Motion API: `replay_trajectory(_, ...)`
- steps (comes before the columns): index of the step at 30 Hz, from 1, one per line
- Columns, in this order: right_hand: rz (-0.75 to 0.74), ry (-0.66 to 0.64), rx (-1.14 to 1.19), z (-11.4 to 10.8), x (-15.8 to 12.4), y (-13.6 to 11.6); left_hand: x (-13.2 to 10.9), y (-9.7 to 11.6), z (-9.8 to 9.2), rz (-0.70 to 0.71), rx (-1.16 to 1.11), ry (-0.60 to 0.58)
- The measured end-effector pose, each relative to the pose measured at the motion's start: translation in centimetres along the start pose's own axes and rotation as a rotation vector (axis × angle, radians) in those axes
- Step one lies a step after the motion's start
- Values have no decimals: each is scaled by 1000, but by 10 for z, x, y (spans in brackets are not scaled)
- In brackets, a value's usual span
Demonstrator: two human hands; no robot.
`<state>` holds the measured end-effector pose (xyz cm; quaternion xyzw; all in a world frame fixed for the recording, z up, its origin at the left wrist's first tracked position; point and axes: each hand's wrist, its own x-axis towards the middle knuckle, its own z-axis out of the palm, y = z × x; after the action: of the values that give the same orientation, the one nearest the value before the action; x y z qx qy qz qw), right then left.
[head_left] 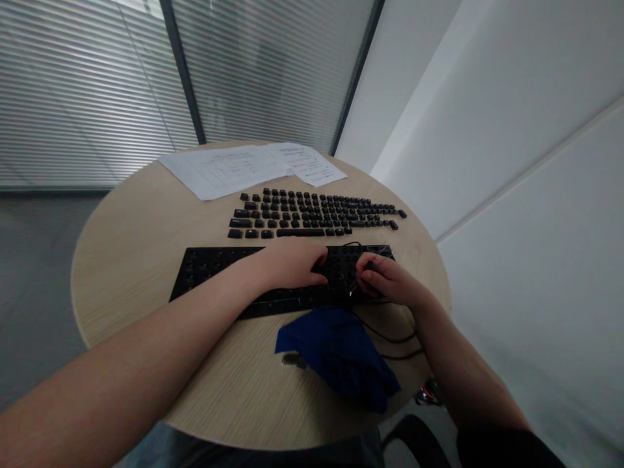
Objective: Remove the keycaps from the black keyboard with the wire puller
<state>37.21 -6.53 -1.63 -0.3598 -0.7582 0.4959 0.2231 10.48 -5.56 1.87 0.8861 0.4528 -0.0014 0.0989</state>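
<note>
A black keyboard [283,304] lies across the table, its keycaps off over the parts that show. My left hand [295,262] rests over its middle, thumb and index finger apart, with the other fingers mostly hidden. Over the keyboard's right part, my right hand [383,276] is closed around a thin wire tool [350,290] that looks like a keycap puller; its wire ends stick out by the fingers. Loose black keycaps [301,232] are laid out in keyboard order just beyond the keyboard. Between my forearms, a crumpled blue cloth [336,354] lies at the near edge of the keyboard.
Printed paper sheets [219,172] lie at the far side of the round wooden table [121,260]. A black cable [390,339] curls beside the cloth, under my right wrist. Beyond the table are window blinds [82,84] and, on the right, a white wall [526,162].
</note>
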Motion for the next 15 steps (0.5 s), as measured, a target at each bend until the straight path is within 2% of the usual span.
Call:
replay_trajectory(9, -253, -46, -487, 3, -4, -16, 0, 2, -3, -12, 23, -23)
replay_trajectory(15, -348, -10, -500, 5, -4, -15, -2, 1, -2, 9, -6, -14)
